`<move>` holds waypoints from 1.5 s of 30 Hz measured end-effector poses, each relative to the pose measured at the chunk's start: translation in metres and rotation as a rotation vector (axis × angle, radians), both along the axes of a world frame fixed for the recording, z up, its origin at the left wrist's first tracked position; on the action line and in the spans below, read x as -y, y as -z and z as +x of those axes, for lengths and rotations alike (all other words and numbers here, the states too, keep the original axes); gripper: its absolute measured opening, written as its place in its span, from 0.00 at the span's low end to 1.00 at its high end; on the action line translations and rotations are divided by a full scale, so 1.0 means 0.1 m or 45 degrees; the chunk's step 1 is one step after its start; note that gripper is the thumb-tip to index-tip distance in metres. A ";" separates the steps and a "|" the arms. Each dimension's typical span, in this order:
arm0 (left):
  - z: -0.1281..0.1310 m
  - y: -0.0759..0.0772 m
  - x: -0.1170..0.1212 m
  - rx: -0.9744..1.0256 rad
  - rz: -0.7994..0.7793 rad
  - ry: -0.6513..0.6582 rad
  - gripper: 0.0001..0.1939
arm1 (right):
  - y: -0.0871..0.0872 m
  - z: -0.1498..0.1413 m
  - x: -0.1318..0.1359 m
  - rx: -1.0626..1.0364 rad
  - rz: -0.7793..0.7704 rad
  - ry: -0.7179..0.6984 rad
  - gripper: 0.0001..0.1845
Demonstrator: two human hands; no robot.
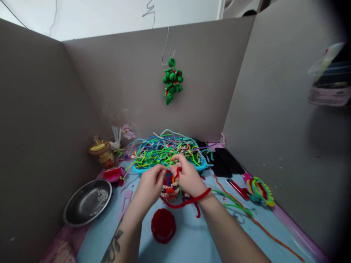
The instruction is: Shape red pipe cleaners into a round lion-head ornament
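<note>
My left hand (152, 181) is closed, its fingertips pinched together beside the other hand; what they hold is hidden. My right hand (189, 178) is closed on a red fuzzy strand (179, 205), possibly a chenille stem, with its index finger partly raised. One length of the strand lies across the right wrist, and its loose part hangs below. Under and between both hands is a small piece (170, 190) with cream bobbles and orange, blue and red parts, partly covered by the fingers. A round dark red object (163, 225) lies nearer me, between my forearms.
Behind my hands a blue tray (139, 170) overflows with colourful stems. A metal bowl (87, 202) with small white bits stands left. Right lie dark phone-like slabs (229, 160), a red lighter-like object (238, 189) and a coiled colourful bundle (260, 191). A green ornament (172, 82) hangs ahead.
</note>
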State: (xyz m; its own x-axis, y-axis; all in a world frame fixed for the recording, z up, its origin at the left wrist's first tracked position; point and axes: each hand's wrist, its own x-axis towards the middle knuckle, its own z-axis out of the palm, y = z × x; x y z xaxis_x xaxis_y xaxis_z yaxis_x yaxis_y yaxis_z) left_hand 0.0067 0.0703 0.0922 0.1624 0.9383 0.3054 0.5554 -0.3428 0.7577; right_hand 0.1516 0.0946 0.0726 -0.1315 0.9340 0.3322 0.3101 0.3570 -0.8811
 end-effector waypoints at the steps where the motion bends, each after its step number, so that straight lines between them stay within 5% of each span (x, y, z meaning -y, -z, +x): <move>1: 0.00 0.00 0.00 0.028 0.007 -0.028 0.09 | 0.02 0.00 -0.01 0.011 -0.009 0.037 0.09; 7: 0.09 -0.02 0.05 0.347 -0.048 0.051 0.09 | 0.10 0.03 -0.05 0.147 -0.069 0.158 0.13; 14: 0.20 0.02 0.10 0.145 0.157 0.008 0.08 | 0.03 0.02 -0.01 0.392 -0.177 0.146 0.21; 20: 0.14 0.05 0.00 0.484 0.138 -0.203 0.07 | -0.02 -0.05 0.05 0.239 -0.101 -0.040 0.15; 26: 0.05 0.09 -0.09 0.842 -0.011 -0.169 0.12 | -0.07 -0.03 0.09 -0.008 0.050 -0.113 0.02; 32: 0.05 0.08 -0.07 0.810 -0.068 -0.097 0.14 | -0.07 0.07 0.05 -0.139 -0.111 -0.351 0.03; 41: 0.05 0.06 -0.07 0.648 0.031 -0.113 0.07 | -0.09 0.04 0.04 -0.216 -0.019 -0.142 0.04; 45: 0.05 0.07 -0.06 0.575 0.000 -0.124 0.07 | -0.11 0.05 0.04 -0.319 -0.026 -0.189 0.03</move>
State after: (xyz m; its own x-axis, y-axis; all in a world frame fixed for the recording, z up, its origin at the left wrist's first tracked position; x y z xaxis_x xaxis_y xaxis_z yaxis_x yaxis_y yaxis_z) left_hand 0.0116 0.0767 0.0856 -0.0761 0.9426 0.3253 0.1994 -0.3052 0.9312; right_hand 0.1569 0.0907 0.0835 -0.1832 0.9176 0.3529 0.0274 0.3636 -0.9312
